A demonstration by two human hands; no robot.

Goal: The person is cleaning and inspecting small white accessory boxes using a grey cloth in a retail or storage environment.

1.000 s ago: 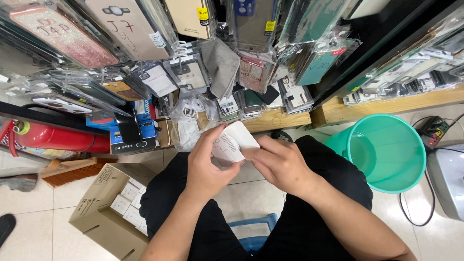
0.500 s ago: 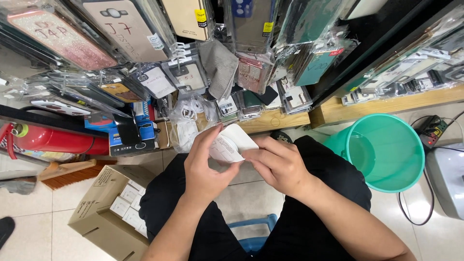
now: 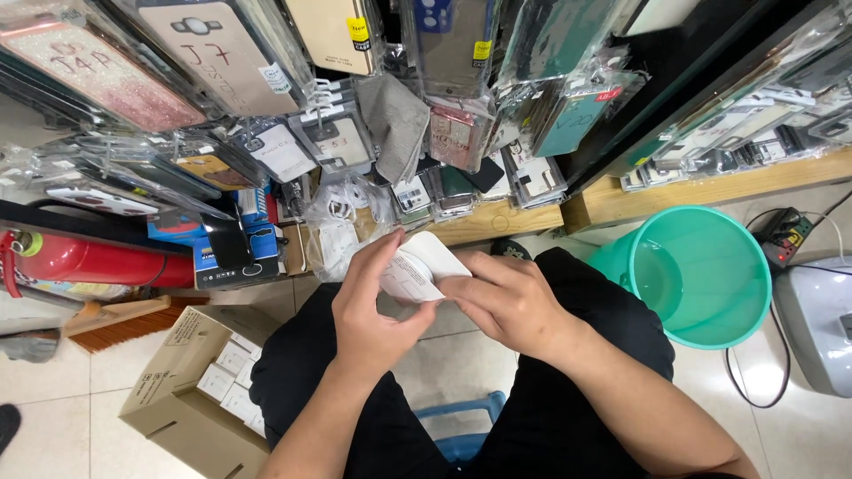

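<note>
I am seated on a blue stool (image 3: 461,424), knees apart in black trousers, with both hands raised over my lap. My left hand (image 3: 373,306) is curled around the lower edge of a small white packet (image 3: 422,266), thumb on its near face and fingers behind it. My right hand (image 3: 506,297) pinches the packet's right side, fingers lying flat across it; both hands are closed on the packet, which is held tilted between them, just above the gap between my knees. Its contents cannot be made out. On the tiled floor to my left stands an open cardboard box (image 3: 177,390) holding small white cartons. To my right, near my knee, stands a teal plastic bucket (image 3: 701,275); beyond it lie a power strip (image 3: 785,235) and a grey appliance (image 3: 821,324) at the frame edge. Further left, a red fire extinguisher (image 3: 89,262) lies on its side above a wooden brush (image 3: 120,321). Ahead runs a low wooden shelf (image 3: 710,188), and above it hang crowded rows of phone cases in clear sleeves (image 3: 222,53), with a bundle of white cables (image 3: 342,208) just past my hands.
</note>
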